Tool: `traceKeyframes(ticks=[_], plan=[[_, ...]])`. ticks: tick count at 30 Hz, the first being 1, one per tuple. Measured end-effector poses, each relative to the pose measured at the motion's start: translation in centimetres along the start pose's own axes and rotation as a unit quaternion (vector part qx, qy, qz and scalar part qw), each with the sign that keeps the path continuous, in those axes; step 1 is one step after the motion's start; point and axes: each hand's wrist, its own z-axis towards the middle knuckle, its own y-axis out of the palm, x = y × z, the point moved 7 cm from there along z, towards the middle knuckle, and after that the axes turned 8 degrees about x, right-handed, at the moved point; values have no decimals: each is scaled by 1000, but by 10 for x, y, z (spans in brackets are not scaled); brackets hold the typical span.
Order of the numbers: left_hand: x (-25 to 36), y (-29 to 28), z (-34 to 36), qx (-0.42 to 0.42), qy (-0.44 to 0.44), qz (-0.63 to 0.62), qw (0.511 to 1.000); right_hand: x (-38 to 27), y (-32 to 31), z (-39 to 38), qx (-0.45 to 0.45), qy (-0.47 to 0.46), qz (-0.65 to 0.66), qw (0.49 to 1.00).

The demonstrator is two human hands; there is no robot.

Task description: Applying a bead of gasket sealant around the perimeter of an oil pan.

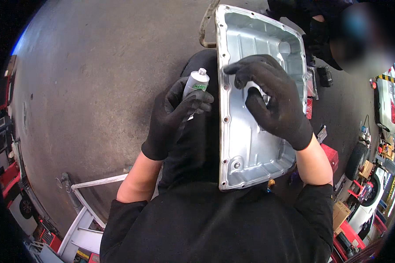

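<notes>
Head view: a pale tube (196, 83) with green lettering on its wall sits in the left hand (173, 113), gloved fingers wrapped around it, capped or nozzle end pointing up and far. That green print is the clearest writing on show. Right of the tube is one silver metal pan (245, 144), its open side facing up, bolt holes along its rim. Over it is the right hand (276, 96), also in a black glove, fingers curled and parted from the thumb; something small and pale shows between them, but I cannot tell whether it is held. Beneath spreads a scuffed grey workshop floor (96, 87). Far right is one other person (320, 35) in dark clothing. Along the right side are two white vehicles, one farther (385, 103) and one nearer (368, 206), plus one loose tyre (356, 161). Near left stands a pale metal frame (98, 180).
</notes>
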Motion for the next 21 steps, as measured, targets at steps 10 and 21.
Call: traceKeyframes(ticks=[10,21], plan=[[-2,-1,-2,15,-1,-9,1000,12,2,3,38,-11,-22,999],[-4,-3,-1,2,-3,-7,1000,2,3,-5,5,-22,3,1000]])
